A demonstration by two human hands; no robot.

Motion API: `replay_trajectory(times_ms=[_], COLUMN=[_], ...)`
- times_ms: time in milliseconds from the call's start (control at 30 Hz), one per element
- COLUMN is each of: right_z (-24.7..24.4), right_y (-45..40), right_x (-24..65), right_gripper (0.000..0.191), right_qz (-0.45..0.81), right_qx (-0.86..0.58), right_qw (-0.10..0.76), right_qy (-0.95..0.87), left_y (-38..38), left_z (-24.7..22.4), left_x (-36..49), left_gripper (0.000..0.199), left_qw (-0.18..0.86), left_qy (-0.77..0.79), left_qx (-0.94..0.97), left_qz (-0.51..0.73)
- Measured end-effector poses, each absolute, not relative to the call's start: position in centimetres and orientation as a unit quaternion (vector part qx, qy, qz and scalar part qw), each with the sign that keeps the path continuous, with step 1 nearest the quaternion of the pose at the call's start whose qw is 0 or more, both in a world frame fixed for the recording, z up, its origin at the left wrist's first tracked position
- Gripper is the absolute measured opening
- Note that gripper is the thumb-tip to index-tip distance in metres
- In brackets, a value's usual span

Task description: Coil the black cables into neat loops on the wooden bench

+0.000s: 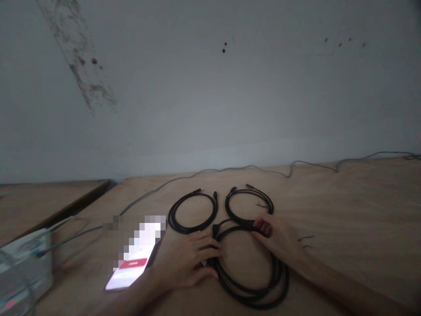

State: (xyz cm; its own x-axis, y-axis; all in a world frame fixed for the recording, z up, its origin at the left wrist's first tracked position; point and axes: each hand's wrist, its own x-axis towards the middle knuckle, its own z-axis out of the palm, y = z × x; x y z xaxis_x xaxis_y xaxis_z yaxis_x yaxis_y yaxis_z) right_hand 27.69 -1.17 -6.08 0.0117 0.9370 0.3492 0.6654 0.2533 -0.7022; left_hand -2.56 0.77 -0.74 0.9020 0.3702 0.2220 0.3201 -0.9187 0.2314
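A large coil of black cable (253,303) lies nearest me on the wooden table. My left hand (192,259) is at its left side, fingers and thumb closed about the loops below a black connector (215,229). At the coil's upper right, my right hand (278,235) has its fingers curled and pinches the cable. Just beyond are two smaller cable coils: a left one (171,219) and a right one (271,204), the latter close to my right fingertips. Both show connector ends at their tops.
A phone with a lit screen (134,267) lies left of my left hand. At the left edge stands a whitish, partly see-through container (26,272). A thin grey cord (184,177) runs along the table's back by the wall (210,109). Short dark ties (306,238) lie at right.
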Motion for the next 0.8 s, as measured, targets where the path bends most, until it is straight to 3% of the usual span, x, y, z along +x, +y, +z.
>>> replay_trajectory(times_ms=[200, 400, 567, 700, 800], right_z=[-7.0, -7.1, -6.8, -6.2, -5.8], right_y=[-0.9, -0.9, -0.9, -1.0, -1.2], right_x=[27.8, 27.5, 27.4, 27.1, 27.0], right_gripper=[0.008, 0.005, 0.005, 0.013, 0.006], right_qz=[0.182, 0.221, 0.248, 0.262, 0.248], right_qx=[-0.566, -0.564, -0.552, -0.552, -0.552], right_qw=[0.429, 0.447, 0.457, 0.482, 0.477], right_qy=[-0.68, -0.658, -0.652, -0.628, -0.637], left_y=[0.1, -0.3, -0.4, -0.5, -0.5], left_z=[-0.4, 0.0, -0.6, -0.9, -0.8], left_x=[-2.2, -2.2, -1.9, -1.5, -1.3], left_gripper=[0.03, 0.038, 0.022, 0.036, 0.046], left_qw=[0.09, 0.151, 0.15, 0.124, 0.115], left_qy=[0.157, 0.147, 0.232, 0.298, 0.286], left_qx=[0.974, 0.959, 0.936, 0.924, 0.934], left_qz=[0.137, 0.188, 0.217, 0.205, 0.179])
